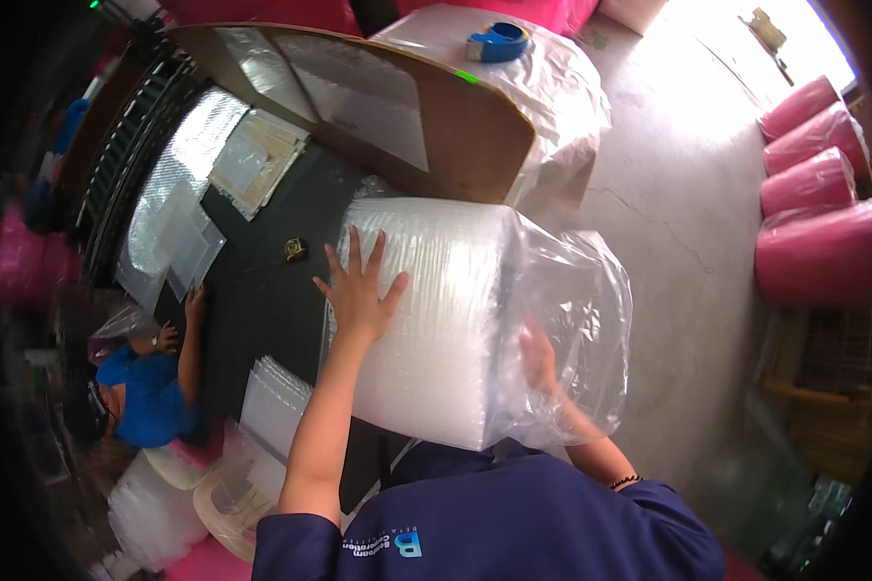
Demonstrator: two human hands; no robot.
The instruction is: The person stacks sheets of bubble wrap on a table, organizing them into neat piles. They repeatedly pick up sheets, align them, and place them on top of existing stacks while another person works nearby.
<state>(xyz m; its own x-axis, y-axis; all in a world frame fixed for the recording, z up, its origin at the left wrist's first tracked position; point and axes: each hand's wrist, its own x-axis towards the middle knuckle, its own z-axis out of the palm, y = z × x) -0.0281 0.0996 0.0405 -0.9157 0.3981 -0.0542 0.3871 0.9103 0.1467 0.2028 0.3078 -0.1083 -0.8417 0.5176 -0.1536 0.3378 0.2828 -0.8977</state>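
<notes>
A thick stack of clear bubble-wrap sheets or pouches (426, 310) stands in front of me at the edge of a dark table. Spread wide, the fingers of my left hand (360, 305) lie flat on top of the stack's left part. A large clear plastic bag (591, 320) covers the stack's right end and billows out beyond it. My right hand (539, 360) is seen through the bag's film, fingers stretched out against or close to the stack's right side. Whether it is inside the bag or behind it, I cannot make out fully.
A brown board partition (465, 145) rises behind the stack. Beyond it, a blue tape dispenser (499, 43) sits on a plastic-covered surface. A tape measure (295, 250) lies on the dark table (252, 310). At left, a co-worker in blue (150, 397) handles flat clear pouches (189, 247). Pink rolls (819, 257) stand far right.
</notes>
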